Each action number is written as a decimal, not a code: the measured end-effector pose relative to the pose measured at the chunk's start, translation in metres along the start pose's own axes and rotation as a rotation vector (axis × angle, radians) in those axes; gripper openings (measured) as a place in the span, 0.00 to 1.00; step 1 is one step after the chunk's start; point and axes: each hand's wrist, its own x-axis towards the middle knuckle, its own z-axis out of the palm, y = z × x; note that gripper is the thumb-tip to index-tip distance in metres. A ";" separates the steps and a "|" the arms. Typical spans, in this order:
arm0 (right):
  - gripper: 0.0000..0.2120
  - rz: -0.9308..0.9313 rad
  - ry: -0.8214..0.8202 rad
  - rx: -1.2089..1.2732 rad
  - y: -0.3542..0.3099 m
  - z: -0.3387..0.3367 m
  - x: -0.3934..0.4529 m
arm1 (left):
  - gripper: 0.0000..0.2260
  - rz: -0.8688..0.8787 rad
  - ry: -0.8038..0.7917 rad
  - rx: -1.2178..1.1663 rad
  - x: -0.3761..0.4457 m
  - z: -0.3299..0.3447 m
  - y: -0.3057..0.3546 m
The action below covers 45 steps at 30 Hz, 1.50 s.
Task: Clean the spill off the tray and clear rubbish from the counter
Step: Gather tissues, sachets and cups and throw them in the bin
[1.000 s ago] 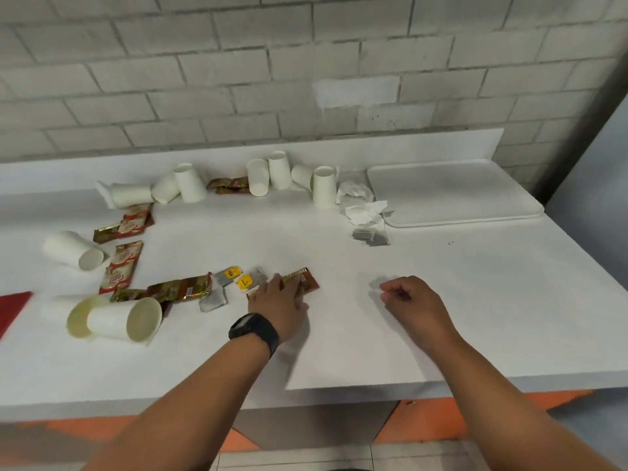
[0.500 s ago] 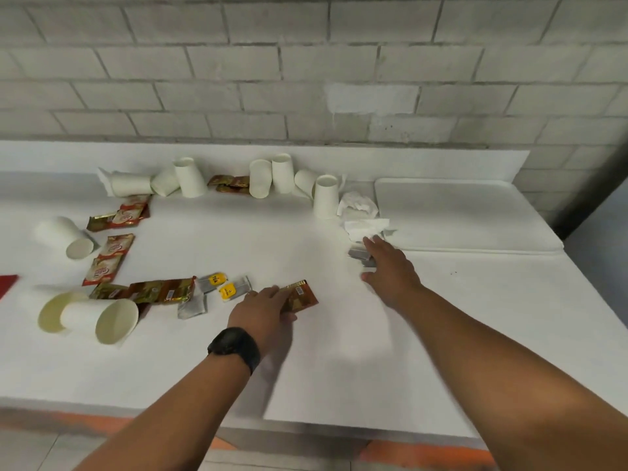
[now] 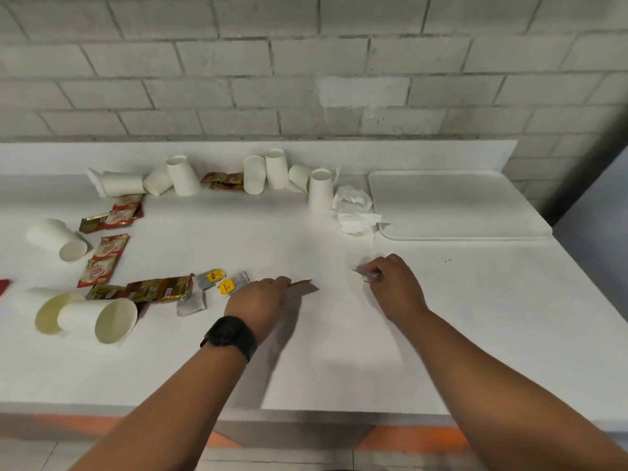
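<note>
Brown foil, a sachet lifted by one edge, is pinched at the fingertips of the left hand, which sits just right of the yellow-tagged tea bags. The right hand is curled round a small grey tea-bag wrapper just above the desk, short of the white tray; no spill is visible on that tray from here. With both hands already loaded, it seems best to sweep the nearby sachets and tea bags into one pile before carrying anything off. The tipped paper cups would roll, so nest them. The crumpled napkins beside the tray may serve for wiping.
</note>
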 end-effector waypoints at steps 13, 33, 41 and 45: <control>0.08 0.420 0.215 0.802 -0.013 -0.047 -0.107 | 0.07 0.001 0.006 -0.800 -0.020 -0.010 0.067; 0.09 0.730 0.516 0.899 0.160 -0.152 -0.325 | 0.07 0.365 -0.392 -0.821 -0.129 0.034 0.316; 0.09 1.256 0.421 0.797 0.284 -0.136 -0.435 | 0.04 0.250 -0.633 -0.663 -0.165 0.113 0.377; 0.08 1.321 0.458 0.857 0.326 -0.125 -0.441 | 0.09 0.166 -0.700 -0.564 -0.173 0.148 0.393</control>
